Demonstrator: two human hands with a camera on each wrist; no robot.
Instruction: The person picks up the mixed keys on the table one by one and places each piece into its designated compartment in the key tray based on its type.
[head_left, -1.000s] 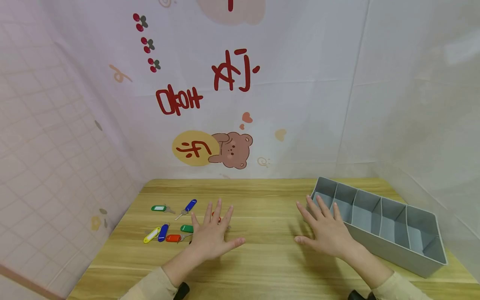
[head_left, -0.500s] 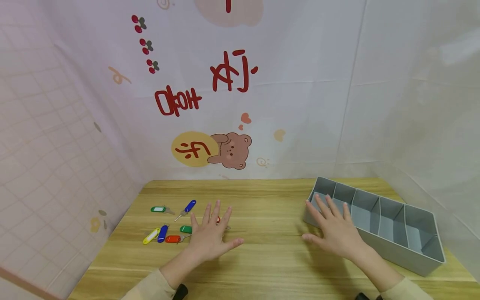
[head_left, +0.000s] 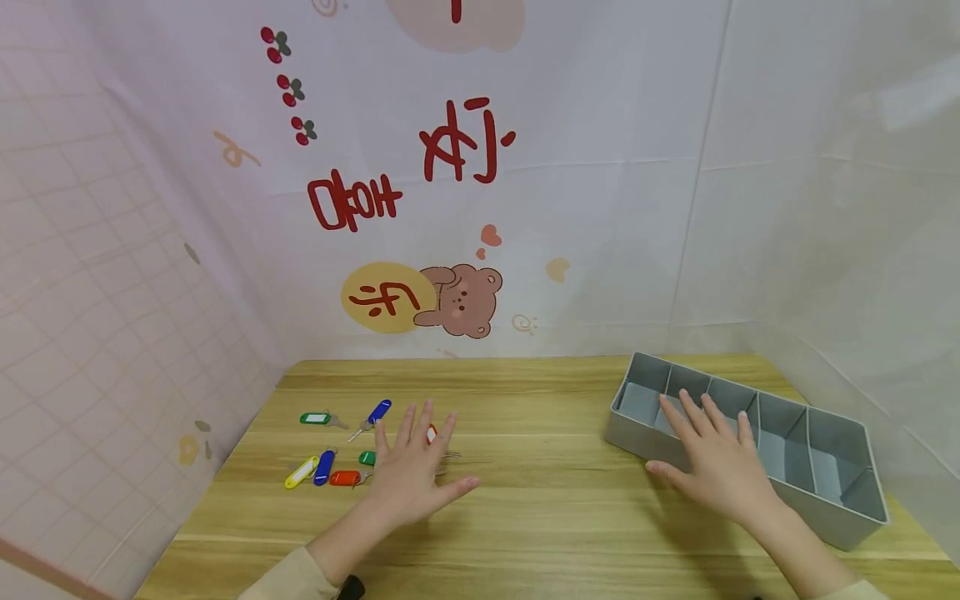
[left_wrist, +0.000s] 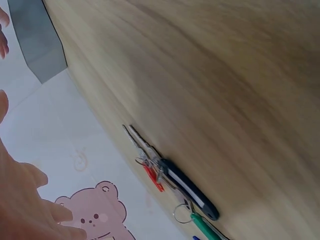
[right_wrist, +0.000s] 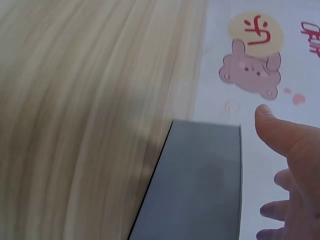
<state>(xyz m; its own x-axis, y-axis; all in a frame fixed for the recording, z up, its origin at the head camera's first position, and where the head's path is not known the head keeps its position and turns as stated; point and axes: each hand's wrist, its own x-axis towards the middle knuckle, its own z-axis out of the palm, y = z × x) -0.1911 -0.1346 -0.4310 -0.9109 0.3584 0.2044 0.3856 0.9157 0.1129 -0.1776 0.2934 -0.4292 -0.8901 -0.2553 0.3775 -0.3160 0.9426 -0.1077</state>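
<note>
My left hand [head_left: 411, 471], fingers spread and holding nothing, hovers above several keys with coloured tags. Around it lie a red tag [head_left: 431, 434], a partly hidden green tag [head_left: 367, 458], an orange-red tag [head_left: 346, 477], a blue tag [head_left: 324, 467] and a yellow tag [head_left: 302, 472]. Farther back are another blue tag [head_left: 380, 410] and a green tag [head_left: 315, 418]. The left wrist view also shows a black key tag [left_wrist: 190, 189], hidden by the hand in the head view. My right hand [head_left: 720, 467], spread and holding nothing, is over the near side of a grey compartment box [head_left: 825, 508].
A wooden table [head_left: 540, 517] carries everything. Behind it hangs a white printed cloth [head_left: 600, 208] with a bear and red characters; pale cloth also closes off both sides. Thin dividers [head_left: 757, 425] split the box, standing at the right, into several compartments.
My right hand has moved right, from the box's left end to in front of its middle. The left hand has drifted slightly left. Keys and box stay put.
</note>
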